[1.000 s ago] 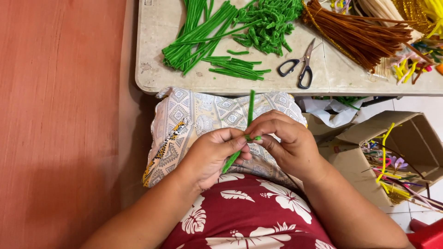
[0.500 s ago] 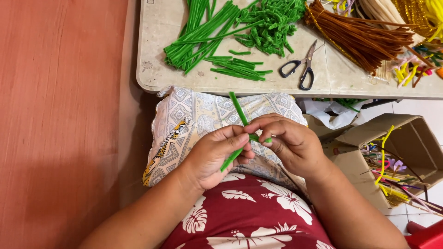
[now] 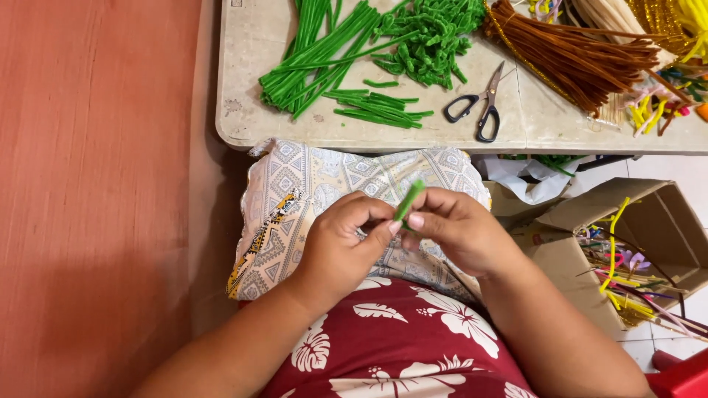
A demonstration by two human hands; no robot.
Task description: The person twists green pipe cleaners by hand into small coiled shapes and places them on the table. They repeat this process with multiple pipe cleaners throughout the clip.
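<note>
I see my left hand (image 3: 341, 247) and right hand (image 3: 459, 230) pinching one short green pipe cleaner (image 3: 408, 200) between their fingertips, over the patterned cloth (image 3: 295, 191) on my lap. Ahead, the table (image 3: 243, 110) edge sits close, carrying green stems (image 3: 317, 55), scissors (image 3: 478, 110) and brown stems (image 3: 575, 55). An open cardboard box (image 3: 627, 243) crowds my right; bare floor lies left.

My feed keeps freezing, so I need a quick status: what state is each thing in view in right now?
Left hand: pinching the green pipe cleaner.
Right hand: pinching the same piece.
Green pipe cleaner: held between both hands, tilted, short end showing.
Scissors: closed, lying flat on the table.
Cardboard box: open, holding coloured stems.
Brown pipe cleaners: bundled, lying on the table.
</note>
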